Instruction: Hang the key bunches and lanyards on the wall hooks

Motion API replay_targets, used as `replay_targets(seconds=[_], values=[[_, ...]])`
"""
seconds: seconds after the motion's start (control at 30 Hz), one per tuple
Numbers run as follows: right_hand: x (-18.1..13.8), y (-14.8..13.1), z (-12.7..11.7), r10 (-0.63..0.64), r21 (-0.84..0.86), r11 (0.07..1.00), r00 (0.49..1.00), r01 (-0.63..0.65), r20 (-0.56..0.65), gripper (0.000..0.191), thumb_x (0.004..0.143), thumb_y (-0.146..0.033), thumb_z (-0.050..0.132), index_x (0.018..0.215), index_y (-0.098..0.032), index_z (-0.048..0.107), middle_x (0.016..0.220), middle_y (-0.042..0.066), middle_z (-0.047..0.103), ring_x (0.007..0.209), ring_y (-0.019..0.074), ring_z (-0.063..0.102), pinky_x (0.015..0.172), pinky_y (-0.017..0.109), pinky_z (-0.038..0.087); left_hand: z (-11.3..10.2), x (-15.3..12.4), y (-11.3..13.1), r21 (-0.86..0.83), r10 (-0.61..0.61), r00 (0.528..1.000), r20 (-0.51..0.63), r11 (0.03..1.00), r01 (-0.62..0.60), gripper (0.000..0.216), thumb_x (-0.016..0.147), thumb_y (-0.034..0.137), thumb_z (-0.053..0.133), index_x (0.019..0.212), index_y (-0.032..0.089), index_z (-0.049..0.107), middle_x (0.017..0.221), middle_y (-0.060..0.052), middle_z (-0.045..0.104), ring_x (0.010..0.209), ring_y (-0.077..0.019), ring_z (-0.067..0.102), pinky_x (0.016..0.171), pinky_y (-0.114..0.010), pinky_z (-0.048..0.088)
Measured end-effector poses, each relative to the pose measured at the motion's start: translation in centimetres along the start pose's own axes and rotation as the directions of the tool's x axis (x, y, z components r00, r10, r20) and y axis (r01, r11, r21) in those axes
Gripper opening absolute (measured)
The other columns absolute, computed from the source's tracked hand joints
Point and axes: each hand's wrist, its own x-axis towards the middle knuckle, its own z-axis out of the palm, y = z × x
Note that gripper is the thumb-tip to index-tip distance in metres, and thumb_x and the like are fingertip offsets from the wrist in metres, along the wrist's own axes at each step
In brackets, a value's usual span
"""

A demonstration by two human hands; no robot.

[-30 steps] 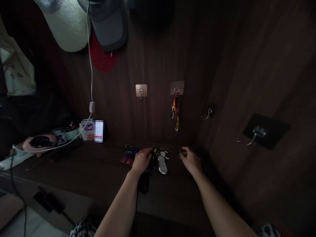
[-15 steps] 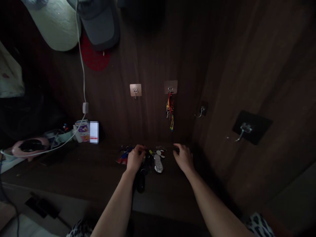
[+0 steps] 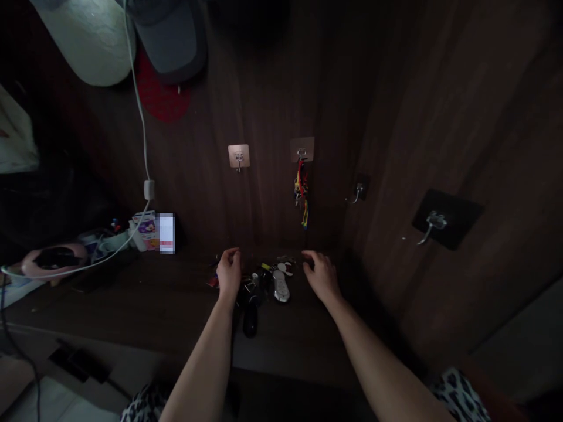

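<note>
The left hand (image 3: 229, 272) and right hand (image 3: 321, 276) are curving narrowly on either side of a heap of keys (image 3: 259, 287) on a dark wooden shelf (image 3: 132, 305); whether either is holding anything cannot be told. A silver key fob (image 3: 280, 287) is lying at the heap's three o'clock, while a colourful key bunch (image 3: 301, 193) is hanging at twelve o'clock from an adhesive wall hook (image 3: 301, 149).

oval silver-and-black remote key fob (image 3: 280, 287): lying flat, long axis toward the wall | slim black oblong fob (image 3: 250, 320): lying flat, closest to the person | small metal keys (image 3: 252, 285): bunched between both fobs | white-and-red charm (image 3: 285, 268): just beyond the silver fob | red-and-blue tag (image 3: 213, 282): partly hidden, off to the left | location: dark wood worktop (image 3: 132, 305)
</note>
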Motion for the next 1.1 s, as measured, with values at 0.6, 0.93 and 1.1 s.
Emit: replay_targets(seconds=[0.6,0.93,1.1], values=[[-0.2,-0.2,0.0,0.000,0.012,1.000,1.000,0.000,0.011,0.024,0.079,-0.014,0.049,0.099,-0.023,0.058,0.098,0.004,0.063,0.095,0.0218,0.052,0.075,0.033,0.035,0.0,-1.2,-0.6,0.572,0.114,0.889,0.444,0.727,-0.379,0.043,0.077,0.013,0.042,0.113,0.027,0.061,0.125,-0.003,0.056,0.115,-0.0271,0.044,0.091,-0.042,0.037],[-0.1,-0.5,-0.2,-0.046,0.140,0.988,0.995,0.058,-0.093,0.026,0.078,-0.015,0.044,0.099,-0.023,0.059,0.095,0.005,0.064,0.094,0.0222,0.054,0.079,0.036,0.039,1.0,-0.7,0.3,-0.231,0.044,0.972,0.231,0.973,0.011,0.034,0.075,0.019,0.051,0.107,0.020,0.063,0.108,-0.006,0.065,0.076,-0.0153,0.062,0.064,-0.027,0.050],[-0.1,-1.5,0.0,-0.100,0.369,0.918,0.986,0.143,-0.132,0.023,0.079,-0.019,0.044,0.094,-0.022,0.061,0.090,0.005,0.066,0.089,0.0207,0.058,0.082,0.036,0.042,0.6,-1.6,1.7,-0.545,-0.072,0.888,0.454,0.766,0.341,0.051,0.069,0.035,0.067,0.118,0.021,0.057,0.110,-0.008,0.065,0.060,-0.0103,0.061,0.044,-0.018,0.042]])
